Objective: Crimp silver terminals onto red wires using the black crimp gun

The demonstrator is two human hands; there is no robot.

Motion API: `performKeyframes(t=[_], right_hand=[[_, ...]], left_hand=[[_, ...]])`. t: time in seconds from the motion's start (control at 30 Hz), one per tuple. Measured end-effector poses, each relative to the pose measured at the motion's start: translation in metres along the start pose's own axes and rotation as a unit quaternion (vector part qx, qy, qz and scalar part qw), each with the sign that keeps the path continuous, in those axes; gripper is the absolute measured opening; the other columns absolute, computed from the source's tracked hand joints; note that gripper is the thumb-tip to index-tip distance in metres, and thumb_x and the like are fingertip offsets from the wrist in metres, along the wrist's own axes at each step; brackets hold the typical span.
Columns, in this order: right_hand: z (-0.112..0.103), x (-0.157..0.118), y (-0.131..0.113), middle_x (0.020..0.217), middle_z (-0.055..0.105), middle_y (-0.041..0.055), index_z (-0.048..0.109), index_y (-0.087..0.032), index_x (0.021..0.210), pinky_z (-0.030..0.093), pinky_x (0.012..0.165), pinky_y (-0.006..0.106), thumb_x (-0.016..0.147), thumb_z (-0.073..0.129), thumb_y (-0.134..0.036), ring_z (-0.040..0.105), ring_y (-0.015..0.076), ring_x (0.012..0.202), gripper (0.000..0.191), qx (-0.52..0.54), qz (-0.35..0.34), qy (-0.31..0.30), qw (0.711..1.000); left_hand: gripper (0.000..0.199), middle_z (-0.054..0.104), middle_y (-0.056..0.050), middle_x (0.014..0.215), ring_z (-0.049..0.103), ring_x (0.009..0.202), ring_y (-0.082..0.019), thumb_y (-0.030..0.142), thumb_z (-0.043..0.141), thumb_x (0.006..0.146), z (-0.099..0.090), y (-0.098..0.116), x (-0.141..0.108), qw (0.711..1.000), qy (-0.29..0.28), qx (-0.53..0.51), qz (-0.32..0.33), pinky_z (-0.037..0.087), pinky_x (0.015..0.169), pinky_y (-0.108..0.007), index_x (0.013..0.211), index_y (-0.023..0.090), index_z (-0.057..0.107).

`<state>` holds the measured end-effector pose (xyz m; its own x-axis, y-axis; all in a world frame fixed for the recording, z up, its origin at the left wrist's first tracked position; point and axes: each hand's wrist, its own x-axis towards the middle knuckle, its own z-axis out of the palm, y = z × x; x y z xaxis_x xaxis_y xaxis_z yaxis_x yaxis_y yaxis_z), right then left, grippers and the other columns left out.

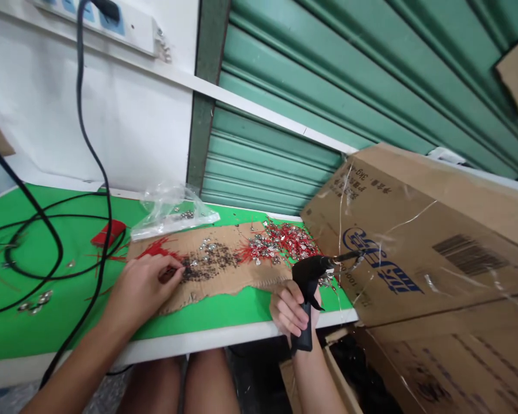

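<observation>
My right hand is wrapped round the handle of a black glue gun, whose nozzle points right and has thin, clear strands about it. My left hand rests at the left part of a torn cardboard sheet. Its thumb and fingertips are pinched together, and what they hold, if anything, is hidden. Beside those fingertips lie many tiny dark pieces. A bundle of thin red strands is just beyond the left hand. Red strands with shiny silver pieces are heaped at the sheet's far right.
A clear plastic bag with small pieces lies behind the sheet on the green tabletop. Black cables loop across the left side. A large cardboard box stands close on the right. Silver pieces lie at the left.
</observation>
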<state>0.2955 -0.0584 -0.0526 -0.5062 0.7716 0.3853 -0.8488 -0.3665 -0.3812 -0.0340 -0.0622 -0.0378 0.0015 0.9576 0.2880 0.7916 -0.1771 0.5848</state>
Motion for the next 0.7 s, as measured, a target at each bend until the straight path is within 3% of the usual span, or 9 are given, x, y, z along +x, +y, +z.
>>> performKeyframes(t=[0.1, 0.27, 0.43, 0.57, 0.7], right_hand=[[-0.001, -0.002, 0.000, 0.043, 0.042, -0.0099, 0.067, -0.019, 0.075, 0.027, 0.025, 0.010, 0.098, 0.062, -0.053, 0.021, 0.0032, 0.026, 0.041, 0.000, -0.009, 0.001, 1.000], [0.013, 0.000, -0.003, 0.048, 0.038, -0.0093, 0.063, -0.020, 0.068, 0.019, 0.023, 0.013, 0.093, 0.065, -0.062, 0.013, 0.0032, 0.030, 0.049, -0.105, -0.010, 0.154, 0.982], [0.035, 0.019, -0.001, 0.071, 0.058, -0.0016, 0.074, -0.016, 0.093, 0.035, 0.034, 0.017, 0.090, 0.068, -0.051, 0.025, 0.0045, 0.040, 0.035, -0.180, 0.008, 0.265, 0.947], [0.044, 0.031, 0.001, 0.078, 0.065, 0.0028, 0.077, -0.014, 0.102, 0.038, 0.038, 0.020, 0.086, 0.072, -0.049, 0.032, 0.0069, 0.045, 0.039, -0.224, 0.036, 0.298, 0.927], [0.042, 0.032, 0.000, 0.069, 0.056, 0.0006, 0.077, -0.018, 0.101, 0.039, 0.038, 0.022, 0.089, 0.068, -0.050, 0.032, 0.0099, 0.045, 0.035, -0.250, 0.039, 0.298, 0.920]], left_hand=[[0.027, 0.078, -0.004, 0.086, 0.068, 0.085, -0.029, 0.046, 0.057, 0.088, 0.000, 0.000, 0.000, 1.000, -0.002, -0.005, 0.001, 0.042, 0.077, -0.040, 0.084, 0.027, 0.075], [0.027, 0.077, -0.005, 0.085, 0.068, 0.084, -0.028, 0.044, 0.055, 0.090, 0.000, 0.001, -0.001, 1.000, 0.014, 0.008, 0.010, 0.042, 0.076, -0.039, 0.085, 0.026, 0.075], [0.021, 0.076, -0.004, 0.082, 0.067, 0.081, -0.026, 0.038, 0.059, 0.090, -0.002, 0.005, 0.000, 0.999, 0.017, 0.029, 0.016, 0.043, 0.078, -0.039, 0.084, 0.024, 0.074], [0.014, 0.076, -0.004, 0.084, 0.067, 0.083, -0.024, 0.031, 0.063, 0.090, -0.005, 0.009, 0.000, 0.999, 0.020, 0.038, 0.014, 0.045, 0.081, -0.038, 0.085, 0.023, 0.074], [0.010, 0.078, -0.004, 0.089, 0.068, 0.090, -0.024, 0.026, 0.065, 0.090, -0.003, 0.010, 0.000, 0.998, 0.033, 0.054, 0.015, 0.046, 0.085, -0.037, 0.088, 0.023, 0.074]])
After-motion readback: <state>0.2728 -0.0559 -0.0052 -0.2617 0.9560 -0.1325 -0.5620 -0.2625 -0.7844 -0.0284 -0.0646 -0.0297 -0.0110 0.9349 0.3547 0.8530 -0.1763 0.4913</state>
